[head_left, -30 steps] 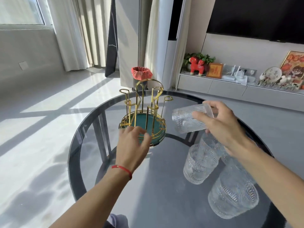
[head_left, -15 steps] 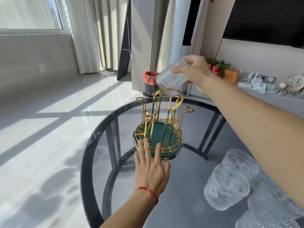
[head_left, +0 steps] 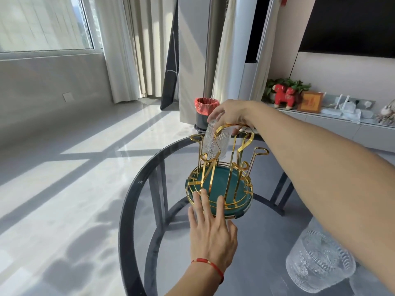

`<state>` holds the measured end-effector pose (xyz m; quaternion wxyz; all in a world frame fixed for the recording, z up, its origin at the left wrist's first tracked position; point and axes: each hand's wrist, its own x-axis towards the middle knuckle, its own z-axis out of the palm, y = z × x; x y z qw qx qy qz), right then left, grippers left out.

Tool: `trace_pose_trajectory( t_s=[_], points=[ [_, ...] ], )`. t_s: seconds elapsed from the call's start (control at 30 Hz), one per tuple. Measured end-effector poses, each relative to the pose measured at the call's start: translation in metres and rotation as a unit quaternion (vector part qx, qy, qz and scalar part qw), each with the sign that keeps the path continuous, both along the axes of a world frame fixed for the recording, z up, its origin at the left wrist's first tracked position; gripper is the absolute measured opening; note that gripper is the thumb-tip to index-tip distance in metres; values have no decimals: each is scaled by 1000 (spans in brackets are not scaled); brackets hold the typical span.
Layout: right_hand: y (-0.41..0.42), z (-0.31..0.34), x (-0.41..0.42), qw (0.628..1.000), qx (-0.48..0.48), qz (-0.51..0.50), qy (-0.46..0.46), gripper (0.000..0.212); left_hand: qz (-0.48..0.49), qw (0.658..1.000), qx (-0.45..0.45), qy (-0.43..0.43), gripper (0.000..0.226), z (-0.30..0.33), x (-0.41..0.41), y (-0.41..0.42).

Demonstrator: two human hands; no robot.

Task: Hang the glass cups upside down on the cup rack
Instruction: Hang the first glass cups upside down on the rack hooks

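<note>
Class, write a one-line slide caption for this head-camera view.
Right hand lowers an upturned glass cup onto the gold rack; left hand steadies its base.

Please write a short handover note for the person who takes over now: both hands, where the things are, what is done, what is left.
Right hand: grips the base of a glass cup, mouth down, at a far prong of the cup rack; whether it is seated cannot be told.
Left hand: flat, fingers on the rack's near rim, holding nothing.
Rack stands on the glass table.
Done: no cup clearly hung and released.
Left: seat and release this cup, then hang the cup at lower right and any others out of view.
</note>
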<state>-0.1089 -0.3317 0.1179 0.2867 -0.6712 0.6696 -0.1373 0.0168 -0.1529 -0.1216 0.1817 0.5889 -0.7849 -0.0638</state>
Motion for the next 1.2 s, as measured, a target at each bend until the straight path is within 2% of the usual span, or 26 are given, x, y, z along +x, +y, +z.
trace_pose_trajectory(
  t_s=[0.13,0.23,0.33,0.4,0.47,0.6,0.67,0.73,0.83,0.9,0.97,1.1,1.2],
  points=[
    [-3,4,7,997,70,24,31,67,-1,1000,6,-21,67,-1,0,-1],
    [-5,6,7,995,94,21,36,59,-6,1000,3,-24,66,-2,0,0],
    [-1,2,4,997,76,18,28,49,-5,1000,-7,-10,66,-4,0,0],
    [6,-2,1,999,20,11,32,45,-5,1000,-24,-1,65,-5,0,0],
    [19,-5,-6,997,-79,-17,13,39,-8,1000,-23,-11,65,-4,0,-1],
    [73,-10,-32,963,-249,-96,-31,29,3,1000,7,1,70,6,4,3],
    [109,-16,-48,950,-289,-111,-25,26,0,999,-7,39,68,21,5,11],
    [152,-24,-62,944,-303,-129,-27,24,-34,994,-70,79,60,38,5,22],
    [217,-45,-77,936,-314,-160,-24,25,-113,966,-140,186,50,67,5,36],
    [255,-62,-83,934,-316,-168,-22,22,-168,942,-103,272,50,81,9,47],
    [285,-80,-89,929,-326,-171,-23,22,-197,929,-19,312,54,89,10,61],
    [320,-108,-103,905,-373,-199,-42,25,-217,916,134,311,73,87,-17,86],
    [332,-115,-110,885,-393,-241,-62,25,-232,913,167,292,87,78,-46,98]
  ],
)
